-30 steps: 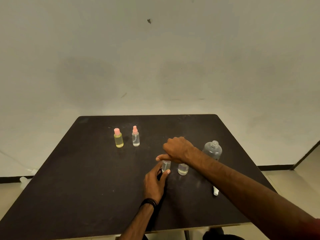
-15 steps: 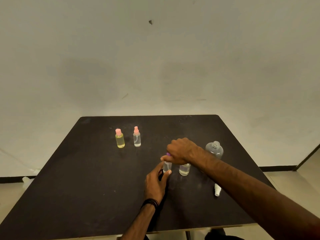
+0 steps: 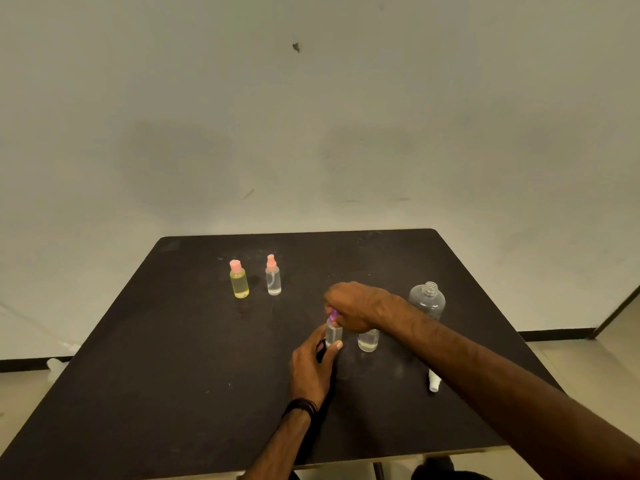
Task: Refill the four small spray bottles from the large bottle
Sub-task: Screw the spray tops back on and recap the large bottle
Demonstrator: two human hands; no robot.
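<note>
I am seeing a dark square table [image 3: 145, 358] standing against a pale wall [image 3: 311, 133], which is carrying a small dark mark [image 3: 296, 47]; a black skirting strip [image 3: 554, 335] is running along its foot above a light floor [image 3: 602, 362]

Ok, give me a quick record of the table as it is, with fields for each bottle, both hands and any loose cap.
surface: dark table
yellow bottle: upright, pink cap on, far left
clear pink-capped bottle: upright, beside the yellow one
purple-capped bottle: upright, held
left hand: grips that bottle's body
right hand: fingers on its purple cap
uncapped small bottle: partly hidden by the right wrist, some clear liquid
large bottle: open neck, looks nearly empty
white cap: lying near the right forearm
</note>
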